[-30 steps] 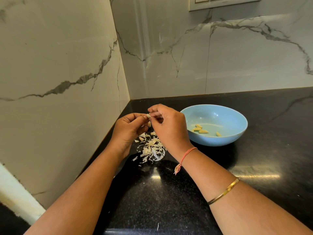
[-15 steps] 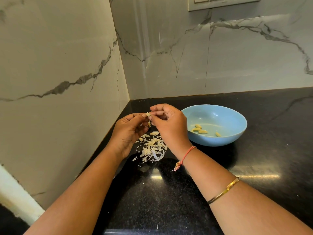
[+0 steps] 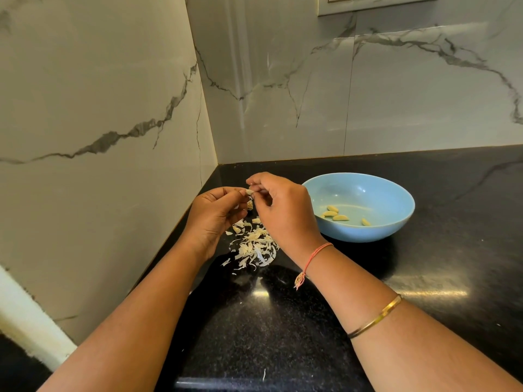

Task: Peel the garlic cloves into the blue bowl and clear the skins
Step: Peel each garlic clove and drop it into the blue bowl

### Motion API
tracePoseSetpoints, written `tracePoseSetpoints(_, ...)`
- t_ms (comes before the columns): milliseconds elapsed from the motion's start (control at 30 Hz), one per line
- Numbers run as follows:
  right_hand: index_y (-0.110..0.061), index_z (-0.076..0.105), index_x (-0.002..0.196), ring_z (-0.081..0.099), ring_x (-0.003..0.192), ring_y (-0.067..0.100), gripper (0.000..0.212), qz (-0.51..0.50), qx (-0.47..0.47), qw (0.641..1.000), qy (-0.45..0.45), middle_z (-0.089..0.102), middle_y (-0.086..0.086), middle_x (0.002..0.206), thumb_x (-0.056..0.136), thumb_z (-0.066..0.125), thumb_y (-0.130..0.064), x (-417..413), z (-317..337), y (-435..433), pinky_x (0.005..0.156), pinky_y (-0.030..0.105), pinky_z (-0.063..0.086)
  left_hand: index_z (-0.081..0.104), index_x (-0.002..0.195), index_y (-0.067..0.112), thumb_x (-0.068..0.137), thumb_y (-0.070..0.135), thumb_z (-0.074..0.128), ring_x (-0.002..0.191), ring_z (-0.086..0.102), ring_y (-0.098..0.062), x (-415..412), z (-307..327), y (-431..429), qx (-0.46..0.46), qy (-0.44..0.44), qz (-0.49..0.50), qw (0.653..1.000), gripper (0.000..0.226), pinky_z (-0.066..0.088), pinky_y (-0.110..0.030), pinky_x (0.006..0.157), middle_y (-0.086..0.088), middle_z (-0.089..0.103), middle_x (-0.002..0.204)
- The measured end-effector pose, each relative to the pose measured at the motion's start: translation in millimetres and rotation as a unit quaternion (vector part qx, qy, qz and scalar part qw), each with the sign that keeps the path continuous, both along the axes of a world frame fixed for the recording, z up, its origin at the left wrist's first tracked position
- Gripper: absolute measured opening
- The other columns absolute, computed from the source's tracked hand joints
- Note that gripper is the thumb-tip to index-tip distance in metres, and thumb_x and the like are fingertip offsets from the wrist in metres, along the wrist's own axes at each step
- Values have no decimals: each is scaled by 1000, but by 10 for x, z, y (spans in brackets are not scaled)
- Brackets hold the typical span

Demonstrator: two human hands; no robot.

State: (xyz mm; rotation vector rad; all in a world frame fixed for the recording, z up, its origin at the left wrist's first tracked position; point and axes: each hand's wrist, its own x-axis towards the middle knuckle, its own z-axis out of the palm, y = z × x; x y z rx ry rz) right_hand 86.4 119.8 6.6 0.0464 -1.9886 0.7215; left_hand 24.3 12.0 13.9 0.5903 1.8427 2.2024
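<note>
- Left hand: centre of frame, left of middle, raised above the counter. Fingers curled in, thumb and fingertips pinching a garlic clove.
- Right hand: just right of the left hand, back of the hand toward the viewer. Thumb and forefinger are pinched on the same clove from the other side; the remaining fingers are curled.
- Garlic clove: small and pale, held between the two sets of fingertips, in the air above the skins. A brownish scrap hangs just beneath it. How much skin is on it is too small to tell.
- Garlic skins: a loose heap of pale, papery flakes on the counter, directly below the hands, with a few strays around its edge.
- Single skin flake: lies alone near the bottom centre, well apart from the heap.
- Blue bowl: stands upright on the counter, right of centre, just beside the right hand.
- Peeled cloves: four, yellowish, on the bowl's floor. Three are close together and one is slightly to the right.
- Black countertop: glossy and speckled, filling the lower right half of the frame.
- Marble wall: white with grey veins, forming a corner at upper centre.
- Switch plate: on the wall at the upper right edge, partly cut off.
- Red thread: tied round the right wrist, with a tassel hanging from it.
- Gold bangle: sits farther down the right forearm.
</note>
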Motion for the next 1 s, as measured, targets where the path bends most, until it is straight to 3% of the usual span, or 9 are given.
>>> tracePoseSetpoints(133, -6, 70, 99, 68, 80, 21, 17, 0, 14, 1000, -1, 72, 9, 87, 84, 63, -2, -4, -13, -6, 70, 36, 59, 69, 80, 9, 86, 8, 62, 70, 63, -10, -11, -18, 9, -8, 9, -4, 1000, 10, 56, -19, 67, -6, 68, 75)
tracePoseSetpoints(300, -8, 69, 109, 67, 90, 18, 24, 18, -12, 999, -28, 71, 9, 100, 87, 59, -4, -12, -25, -5, 79, 28, 56, 68, 85, 8, 90, 10, 58, 73, 63, -12, -14, -31, 23, -16, 10, -8, 1000, 12, 55, -25, 76, -7, 68, 78)
tracePoseSetpoints(467, -7, 71, 99, 66, 81, 13, 18, 36, -49, 998, -30, 71, 6, 92, 86, 60, -3, -24, -23, 3, 74, 21, 56, 67, 85, 9, 91, 13, 57, 76, 62, -13, -23, -41, 33, -21, 10, -13, 1000, 13, 54, -27, 80, -8, 67, 81)
tracePoseSetpoints(600, -8, 71, 93, 64, 78, 6, 11, 58, -112, 992, -26, 71, 3, 86, 86, 62, -5, -16, -6, 0, 71, 12, 52, 67, 86, 10, 91, 13, 58, 75, 62, -11, -37, -45, 31, -30, 8, -4, 999, 12, 55, -23, 74, -7, 66, 81)
tracePoseSetpoints(800, -10, 70, 94, 66, 79, 10, 10, 88, -193, 977, -14, 69, -1, 86, 86, 63, -6, -20, 22, 15, 71, 27, 58, 65, 82, 14, 90, 11, 59, 73, 60, -8, -44, -50, 26, -46, 15, 47, 998, 11, 55, -24, 74, 0, 63, 76)
tracePoseSetpoints(1000, -11, 69, 93, 68, 79, 15, 9, 104, -224, 968, -43, 71, 4, 85, 87, 62, -9, -15, 11, 14, 74, 36, 58, 66, 87, 16, 90, 0, 53, 76, 64, -9, -29, -26, -9, -8, 46, -3, 999, 20, 55, -22, 68, 0, 68, 81)
